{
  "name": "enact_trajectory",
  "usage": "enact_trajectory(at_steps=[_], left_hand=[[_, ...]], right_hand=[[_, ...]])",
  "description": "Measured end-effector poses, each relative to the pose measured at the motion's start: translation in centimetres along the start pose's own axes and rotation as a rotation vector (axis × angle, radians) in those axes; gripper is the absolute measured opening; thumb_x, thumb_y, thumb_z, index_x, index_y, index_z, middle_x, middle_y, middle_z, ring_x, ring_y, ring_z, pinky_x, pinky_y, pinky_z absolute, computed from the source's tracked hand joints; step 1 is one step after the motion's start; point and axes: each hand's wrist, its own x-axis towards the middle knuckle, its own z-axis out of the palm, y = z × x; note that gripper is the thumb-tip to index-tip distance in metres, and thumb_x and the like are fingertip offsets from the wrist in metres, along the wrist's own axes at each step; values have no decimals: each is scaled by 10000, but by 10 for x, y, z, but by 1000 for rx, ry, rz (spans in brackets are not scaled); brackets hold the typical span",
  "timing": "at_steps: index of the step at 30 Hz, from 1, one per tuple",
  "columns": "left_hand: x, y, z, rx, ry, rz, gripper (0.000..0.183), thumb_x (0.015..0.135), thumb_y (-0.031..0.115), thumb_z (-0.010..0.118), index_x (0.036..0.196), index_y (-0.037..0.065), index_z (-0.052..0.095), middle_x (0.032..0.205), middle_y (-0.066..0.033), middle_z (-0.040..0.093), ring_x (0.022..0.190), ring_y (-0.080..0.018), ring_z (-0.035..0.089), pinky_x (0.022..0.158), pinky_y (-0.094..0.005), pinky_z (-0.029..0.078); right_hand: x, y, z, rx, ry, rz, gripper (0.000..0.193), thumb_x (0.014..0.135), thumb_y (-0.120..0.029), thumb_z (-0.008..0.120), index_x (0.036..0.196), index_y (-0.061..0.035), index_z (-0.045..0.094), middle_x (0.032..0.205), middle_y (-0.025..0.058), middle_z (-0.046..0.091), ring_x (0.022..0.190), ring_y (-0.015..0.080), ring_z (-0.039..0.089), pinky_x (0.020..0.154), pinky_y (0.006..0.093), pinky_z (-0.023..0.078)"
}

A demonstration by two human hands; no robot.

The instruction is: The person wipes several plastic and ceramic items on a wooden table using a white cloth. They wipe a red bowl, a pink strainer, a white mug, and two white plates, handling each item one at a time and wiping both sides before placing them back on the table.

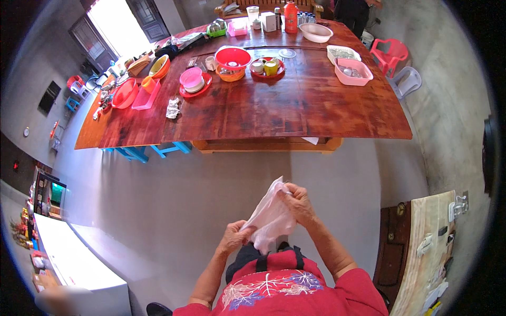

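Note:
A thin, pale pinkish-white cloth (271, 213) hangs stretched between my two hands, in front of my body and above the grey floor. My left hand (235, 236) is closed on its lower left edge. Higher up, my right hand (299, 203) grips the upper right part of it. The top corner points up past the right hand, and loose folds drop below, between the hands. Both sets of fingers are partly hidden by the cloth and by themselves.
Ahead stands a big reddish-brown wooden table (316, 113) with a crumpled whitish cloth (173, 108), a red basin (233, 57), a pink tub (353, 72) and stacked dishes (192, 80). Blue stools (169, 149) sit beneath it. A cloth-covered cabinet (392, 237) is at right, a white cabinet (79, 253) at left.

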Motion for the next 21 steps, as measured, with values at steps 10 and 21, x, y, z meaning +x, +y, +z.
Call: enact_trajectory(at_steps=[10,21], left_hand=[[109,39,-113,-740,-467,-343,562,867,537,492,1124,39,537,974,-130,636,853,-222,651,617,-341,566],[239,64,-137,-792,-285,-330,341,862,149,575,1173,24,509,1094,-146,595,980,-279,597,875,-424,489]], right_hand=[[135,19,43,-1180,112,-705,233,769,-124,656,1000,-98,637,914,40,641,803,191,629,710,294,508],[176,38,93,-1292,-325,-646,195,750,-212,624,914,-124,568,809,54,544,671,222,612,537,349,507]])
